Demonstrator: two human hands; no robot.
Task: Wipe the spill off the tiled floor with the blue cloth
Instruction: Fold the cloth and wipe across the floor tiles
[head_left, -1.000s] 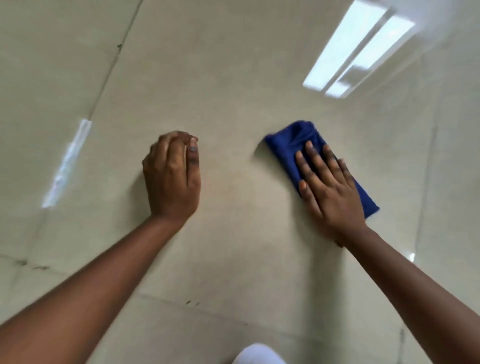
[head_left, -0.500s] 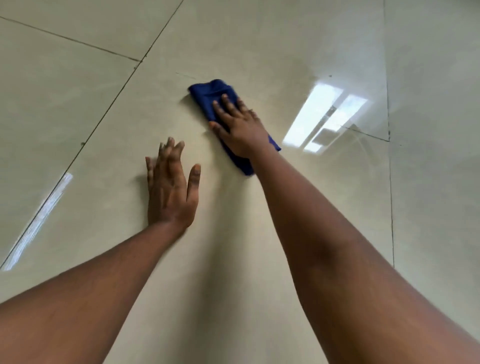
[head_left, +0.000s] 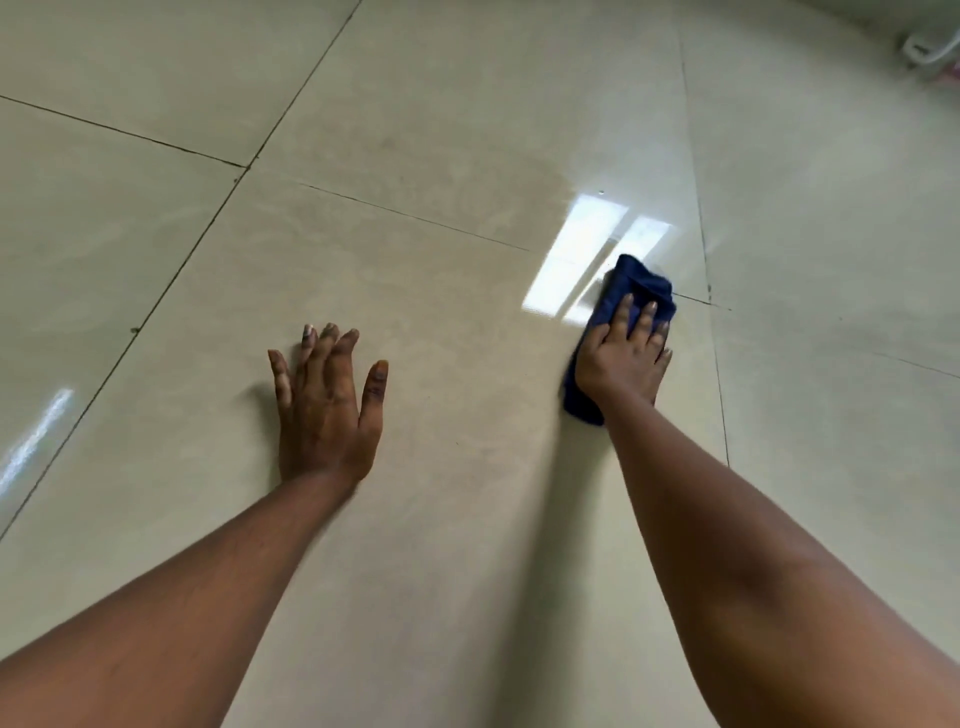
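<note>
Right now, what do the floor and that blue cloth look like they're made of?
The floor looks like glazed ceramic or porcelain tile: beige, glossy, mirroring a light, with thin dark grout lines. The blue cloth under the right hand looks like soft, matte fabric, perhaps microfibre; it bunches into folds.

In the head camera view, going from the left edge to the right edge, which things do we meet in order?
Streak of reflected light → left hand, flat on the tiled floor → window reflection → right hand on the blue cloth → white object in the far corner.
</note>
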